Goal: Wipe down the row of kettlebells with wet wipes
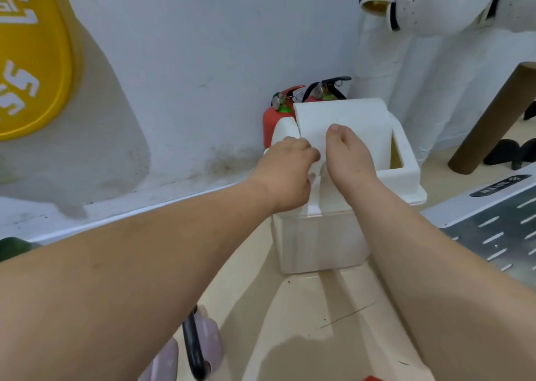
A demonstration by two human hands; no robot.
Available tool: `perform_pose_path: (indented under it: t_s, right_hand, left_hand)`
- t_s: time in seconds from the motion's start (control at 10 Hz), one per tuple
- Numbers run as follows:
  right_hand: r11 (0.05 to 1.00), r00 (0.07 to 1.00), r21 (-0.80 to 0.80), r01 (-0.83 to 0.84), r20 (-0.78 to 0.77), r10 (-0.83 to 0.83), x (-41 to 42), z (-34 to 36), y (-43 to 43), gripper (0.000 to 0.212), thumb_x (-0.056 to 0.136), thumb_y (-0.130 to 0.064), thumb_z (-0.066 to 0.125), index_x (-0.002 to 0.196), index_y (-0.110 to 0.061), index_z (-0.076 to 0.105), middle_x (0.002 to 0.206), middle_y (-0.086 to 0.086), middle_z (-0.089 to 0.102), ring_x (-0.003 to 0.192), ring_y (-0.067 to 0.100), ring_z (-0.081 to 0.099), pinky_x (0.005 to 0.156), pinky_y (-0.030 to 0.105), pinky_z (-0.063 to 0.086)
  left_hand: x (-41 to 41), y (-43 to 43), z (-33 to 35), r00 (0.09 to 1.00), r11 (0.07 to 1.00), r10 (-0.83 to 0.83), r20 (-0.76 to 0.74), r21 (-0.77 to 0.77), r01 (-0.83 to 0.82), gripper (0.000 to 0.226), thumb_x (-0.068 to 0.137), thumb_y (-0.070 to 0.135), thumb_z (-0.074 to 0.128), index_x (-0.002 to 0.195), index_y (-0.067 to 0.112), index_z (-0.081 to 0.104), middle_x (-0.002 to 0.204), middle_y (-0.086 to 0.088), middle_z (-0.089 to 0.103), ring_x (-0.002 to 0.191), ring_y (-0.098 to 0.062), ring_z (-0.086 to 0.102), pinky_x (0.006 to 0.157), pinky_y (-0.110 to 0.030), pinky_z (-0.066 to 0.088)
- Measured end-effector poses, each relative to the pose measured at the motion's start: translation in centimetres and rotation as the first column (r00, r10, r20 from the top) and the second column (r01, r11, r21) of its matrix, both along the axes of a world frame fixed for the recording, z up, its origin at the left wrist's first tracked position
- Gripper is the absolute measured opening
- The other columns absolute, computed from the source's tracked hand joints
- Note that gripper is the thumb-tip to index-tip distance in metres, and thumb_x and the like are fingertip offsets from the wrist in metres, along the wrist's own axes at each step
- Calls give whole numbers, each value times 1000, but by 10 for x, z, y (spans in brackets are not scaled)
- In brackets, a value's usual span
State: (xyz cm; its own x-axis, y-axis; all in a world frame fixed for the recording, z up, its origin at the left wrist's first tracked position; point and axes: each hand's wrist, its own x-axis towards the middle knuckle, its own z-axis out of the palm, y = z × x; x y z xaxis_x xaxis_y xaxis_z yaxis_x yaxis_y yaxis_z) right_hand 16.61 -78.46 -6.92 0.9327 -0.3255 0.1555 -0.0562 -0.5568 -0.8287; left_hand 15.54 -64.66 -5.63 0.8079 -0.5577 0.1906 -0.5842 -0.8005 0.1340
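A white wet wipe is stretched flat and upright between my hands, just above a white bin on the floor. My left hand pinches the wipe's lower left edge with curled fingers. My right hand holds the wipe beside it, thumb on the front and fingers hidden behind the sheet. A pale purple kettlebell with a black handle sits at the bottom, below my left forearm. A dark green rounded object shows at the left edge; I cannot tell what it is.
Two red fire extinguishers stand against the white wall behind the bin. A yellow sign hangs at the upper left. A brown cylinder leans at the right, above a perforated metal plate. The floor is beige.
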Motion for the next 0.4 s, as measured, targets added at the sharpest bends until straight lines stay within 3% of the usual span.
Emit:
perform_pose_path:
  t_s: [0.1,0.2,0.3,0.4]
  right_hand:
    - [969,995,-246,-31,-97,8,8,-3,4,59,100,-44,19,145,-18,47,161,7,33,153,31,15,123,54,15]
    - [916,964,-391,-88,-266,-21,14,0,13,61,102,-45,19,159,-24,20,170,1,-2,155,29,-10,123,58,0]
    - [917,954,-397,-52,-292,-72,14,5,22,62,101,-44,20,159,-21,22,170,3,-4,155,28,-12,122,59,-2]
    - [886,979,-464,8,-178,-102,11,19,40,60,99,-38,30,154,-13,33,168,12,12,155,32,0,123,56,6]
  left_hand:
    - [2,20,-4,995,992,101,-3,-81,-101,47,88,8,56,134,14,59,147,-6,47,137,-28,41,114,-36,38]
    - [0,36,-9,976,963,182,-119,-178,-201,55,89,6,54,143,17,52,164,-4,28,149,-25,28,117,-34,31]
    - [-4,44,-10,969,953,200,-146,-202,-227,60,89,6,54,147,19,48,166,-2,24,151,-24,27,116,-32,31]
    - [-17,62,-9,966,939,204,-161,-246,-240,63,90,7,54,151,18,45,166,-2,24,151,-22,29,115,-30,32]
